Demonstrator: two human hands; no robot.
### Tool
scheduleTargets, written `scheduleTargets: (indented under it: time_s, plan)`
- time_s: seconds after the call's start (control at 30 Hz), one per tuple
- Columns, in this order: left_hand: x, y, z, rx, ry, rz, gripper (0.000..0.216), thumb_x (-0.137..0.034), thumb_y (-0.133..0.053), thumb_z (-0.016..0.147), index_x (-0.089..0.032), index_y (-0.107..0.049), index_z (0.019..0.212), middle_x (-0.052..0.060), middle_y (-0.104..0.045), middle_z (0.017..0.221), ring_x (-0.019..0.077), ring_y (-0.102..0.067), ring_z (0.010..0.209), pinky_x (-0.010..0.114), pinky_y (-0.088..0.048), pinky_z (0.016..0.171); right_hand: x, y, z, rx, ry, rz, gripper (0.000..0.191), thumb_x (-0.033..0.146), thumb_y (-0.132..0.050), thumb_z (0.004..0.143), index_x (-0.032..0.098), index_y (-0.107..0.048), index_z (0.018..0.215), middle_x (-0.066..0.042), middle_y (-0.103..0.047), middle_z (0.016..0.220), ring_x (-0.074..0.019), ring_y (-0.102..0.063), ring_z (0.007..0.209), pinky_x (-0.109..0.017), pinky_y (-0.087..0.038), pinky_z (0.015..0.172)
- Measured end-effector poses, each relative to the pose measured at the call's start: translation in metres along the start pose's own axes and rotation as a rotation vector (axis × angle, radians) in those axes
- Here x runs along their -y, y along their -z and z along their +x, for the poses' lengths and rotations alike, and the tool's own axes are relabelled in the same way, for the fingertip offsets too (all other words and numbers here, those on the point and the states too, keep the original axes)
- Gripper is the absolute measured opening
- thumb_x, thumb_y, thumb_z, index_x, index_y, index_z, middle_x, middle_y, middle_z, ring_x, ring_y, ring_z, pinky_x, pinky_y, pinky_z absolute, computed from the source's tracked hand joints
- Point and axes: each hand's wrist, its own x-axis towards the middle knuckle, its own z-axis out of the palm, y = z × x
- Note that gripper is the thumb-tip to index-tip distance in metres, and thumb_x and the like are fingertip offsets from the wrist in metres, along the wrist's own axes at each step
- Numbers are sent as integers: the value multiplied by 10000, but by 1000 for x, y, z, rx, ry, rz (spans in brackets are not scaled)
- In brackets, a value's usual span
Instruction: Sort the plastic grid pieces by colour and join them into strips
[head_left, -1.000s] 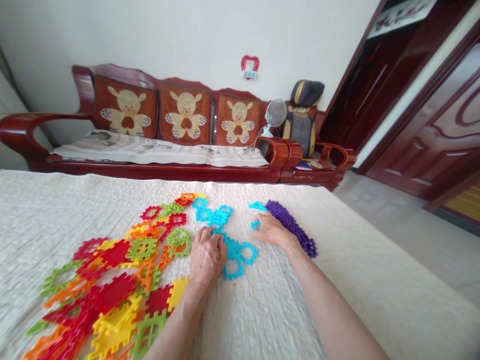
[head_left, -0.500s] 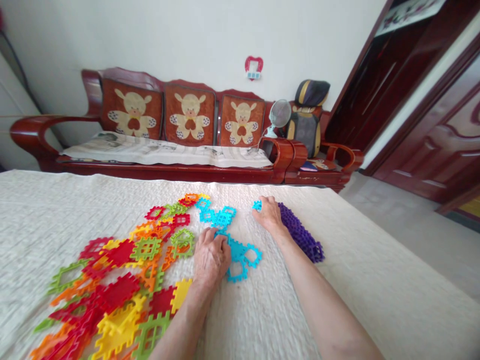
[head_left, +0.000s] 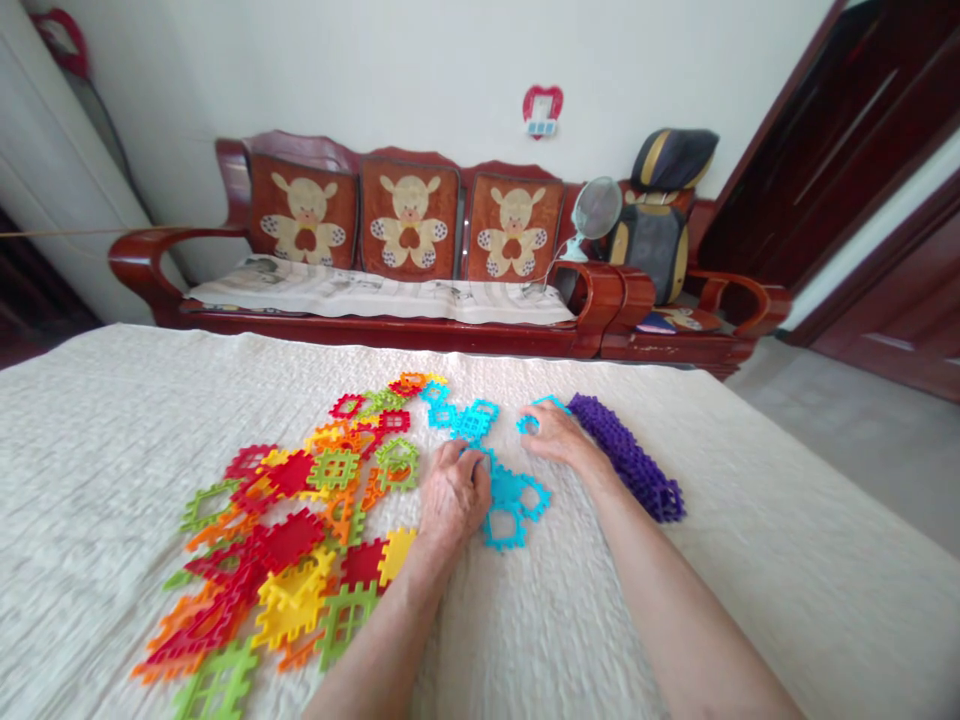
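Note:
My left hand (head_left: pixel 454 488) rests on the cloth with its fingers curled at the left edge of a cluster of light-blue plastic interlocking pieces (head_left: pixel 510 488). What lies under those fingertips is hidden. To the right, my right hand (head_left: pixel 556 436) has its fingers bent over a small light-blue interlocking piece (head_left: pixel 528 425), which shows at the fingertips. Another light-blue piece (head_left: pixel 553 402) peeks out behind its knuckles. Just beyond this hand lies a long, tightly packed row of purple pieces (head_left: pixel 626 455). More blue pieces (head_left: pixel 474 420) lie ahead of my left hand.
Red, yellow, orange and green interlocking pieces (head_left: pixel 292 540) spread in a loose pile left of my left arm. A pale quilted cloth (head_left: pixel 540 640) covers the table. Behind it stand a wooden sofa (head_left: pixel 450 335) with bear cushions and a small fan (head_left: pixel 598 208).
The view has swung left, so everything sits further right. My right hand has shifted slightly away from the purple row, and more blue shows around its fingers. The left hand stays by the blue cluster.

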Motion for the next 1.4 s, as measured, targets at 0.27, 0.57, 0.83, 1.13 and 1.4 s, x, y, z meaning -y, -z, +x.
scheduleTargets:
  time_s: [0.27, 0.57, 0.83, 1.13, 1.4]
  plan:
    - [-2, 0, 2, -22, -57, -24, 248, -205, -479, 850, -192, -667, 1010, 105, -622, 1143, 222, -587, 1041, 370, -501, 911, 1, 13, -9, 89, -10, 62, 615, 305, -624, 699, 137, -510, 1279, -137, -521, 1248, -226, -523, 1106, -274, -388, 931]
    - [2, 2, 6, -181, -31, -1, 243, -175, -474, 838, -177, -660, 996, 96, -645, 1093, 216, -602, 1011, 363, -506, 882, -18, 19, 3, -118, 12, 2, 551, 117, -534, 729, 180, -483, 1274, -98, -534, 1255, -200, -499, 1148, -289, -364, 952]
    - [3, 0, 4, -199, -38, -8, 245, -150, -468, 832, -190, -653, 987, 81, -651, 1062, 204, -604, 991, 341, -504, 867, -43, 24, 30, -16, -39, -80, 567, 28, -463, 735, 262, -492, 1251, -68, -494, 1349, -250, -412, 1249, -485, -288, 1007]
    - [2, 0, 4, -177, -10, -2, 246, -151, -463, 835, -190, -663, 972, 74, -657, 1068, 206, -605, 995, 346, -501, 881, -44, 14, 37, -14, -35, -68, 464, 77, -473, 766, 251, -535, 1192, -79, -525, 1315, -267, -415, 1244, -537, -272, 1008]
    - [3, -1, 4, -185, -16, -1, 241, -146, -472, 831, -196, -667, 963, 69, -661, 1062, 204, -609, 985, 335, -503, 871, -43, 21, 37, -129, 11, -18, 466, 160, -435, 826, 179, -472, 1290, -111, -489, 1337, -201, -453, 1212, -335, -341, 992]
